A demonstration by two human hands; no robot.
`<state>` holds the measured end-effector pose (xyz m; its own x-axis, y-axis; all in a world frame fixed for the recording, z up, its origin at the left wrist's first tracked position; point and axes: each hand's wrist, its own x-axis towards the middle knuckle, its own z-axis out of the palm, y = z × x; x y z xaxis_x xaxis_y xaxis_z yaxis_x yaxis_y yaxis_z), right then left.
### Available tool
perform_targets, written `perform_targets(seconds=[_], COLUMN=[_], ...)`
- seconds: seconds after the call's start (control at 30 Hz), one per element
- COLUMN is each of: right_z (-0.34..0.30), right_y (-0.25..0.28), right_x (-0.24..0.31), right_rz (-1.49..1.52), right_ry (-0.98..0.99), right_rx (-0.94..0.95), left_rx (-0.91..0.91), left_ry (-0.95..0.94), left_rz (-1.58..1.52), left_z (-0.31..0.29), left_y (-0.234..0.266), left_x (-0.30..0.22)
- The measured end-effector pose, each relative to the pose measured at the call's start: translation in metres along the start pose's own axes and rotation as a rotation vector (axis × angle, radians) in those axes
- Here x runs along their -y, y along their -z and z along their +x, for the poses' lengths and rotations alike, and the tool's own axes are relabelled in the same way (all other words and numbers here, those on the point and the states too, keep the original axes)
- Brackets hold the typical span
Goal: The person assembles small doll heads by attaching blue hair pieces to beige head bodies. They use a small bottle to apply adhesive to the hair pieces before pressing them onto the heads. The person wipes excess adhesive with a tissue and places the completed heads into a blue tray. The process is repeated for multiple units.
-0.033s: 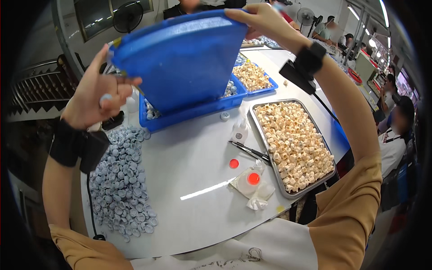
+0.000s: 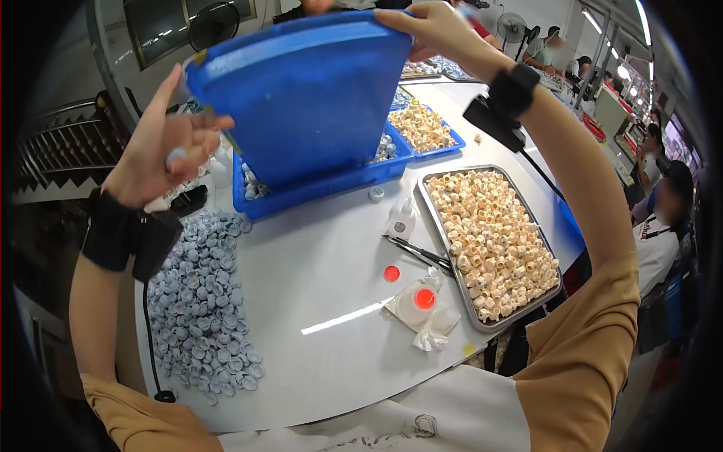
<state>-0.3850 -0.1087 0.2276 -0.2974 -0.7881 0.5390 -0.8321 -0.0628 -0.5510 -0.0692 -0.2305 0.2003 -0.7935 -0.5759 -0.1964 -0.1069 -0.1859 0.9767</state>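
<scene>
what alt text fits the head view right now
A person's right hand grips a blue plastic bin tipped over a blue tray; the left hand is at its other side. On the white table, blue-grey cup-shaped pieces lie heaped at left, a metal tray of cream pieces at right.

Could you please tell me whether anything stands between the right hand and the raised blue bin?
Nothing visible does: the right hand already grips the upper right corner of the blue bin. The blue tray appears lower down, beneath the bin, not between them.
</scene>
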Motion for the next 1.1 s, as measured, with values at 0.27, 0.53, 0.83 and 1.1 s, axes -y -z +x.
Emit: perform_targets(seconds=[0.27, 0.53, 0.83, 1.1], right_z=[0.044, 0.065, 0.058, 0.031], right_y=[-0.018, -0.022, -0.002, 0.022], right_x=[0.012, -0.024, -0.016, 0.020], right_rz=[-0.087, -0.088, -0.077, 0.005], right_ry=[-0.160, 0.044, 0.131, 0.040], right_rx=[-0.069, 0.084, 0.063, -0.072], left_rx=[-0.458, -0.452, -0.479, -0.487], left_ry=[-0.377, -0.353, -0.532, -0.719], left_rz=[0.618, 0.621, 0.610, 0.653], left_z=[0.053, 0.075, 0.075, 0.068], left_y=[0.029, 0.019, 0.019, 0.013], left_x=[-0.006, -0.010, -0.023, -0.042])
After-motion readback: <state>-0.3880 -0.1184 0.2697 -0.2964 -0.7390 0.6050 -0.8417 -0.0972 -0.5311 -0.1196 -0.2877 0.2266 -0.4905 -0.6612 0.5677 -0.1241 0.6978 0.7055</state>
